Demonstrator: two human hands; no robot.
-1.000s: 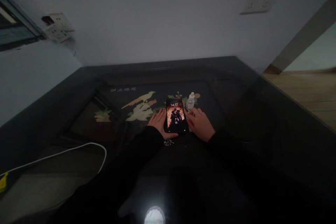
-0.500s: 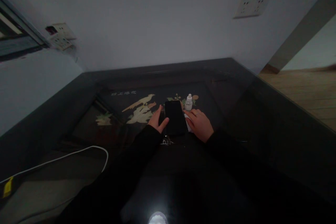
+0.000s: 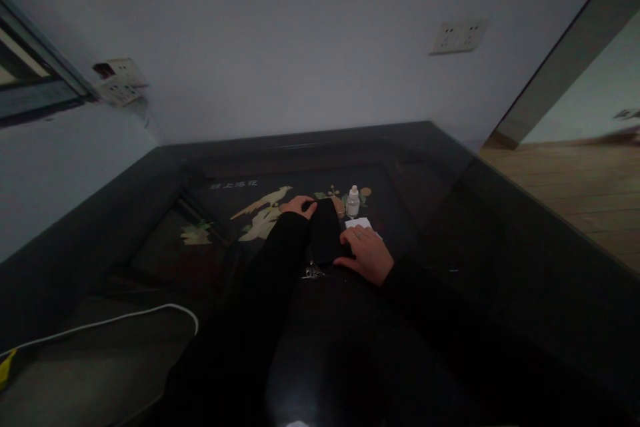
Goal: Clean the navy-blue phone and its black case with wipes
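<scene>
A black smartphone [image 3: 326, 232] lies lengthwise before me on the dark tabletop. At its upper left corner is my left hand [image 3: 300, 205], closed, with thumb and curled fingers on the edge. My right hand [image 3: 369, 255] holds the lower right side, its thumb by the bottom corner and its fingers bent along the edge. Just beyond the right fingers lies a white folded piece [image 3: 358, 222], paper or cloth, partly covered by the hand. Behind it a small white-capped dropper bottle [image 3: 353, 203] stands upright. Shiny metal items [image 3: 313, 271], perhaps keys, lie below the phone.
The dark glossy table [image 3: 430, 180] has a bird and flower picture [image 3: 265, 203] on its top. It meets a pale wall with sockets [image 3: 459, 36]. A white cable [image 3: 115, 322] runs along the lower left. Wooden floor [image 3: 570, 180] shows at the right.
My left hand has shifted up to the phone's top left corner and curled in. The right hand has moved left and down off the white piece onto the phone's side.
</scene>
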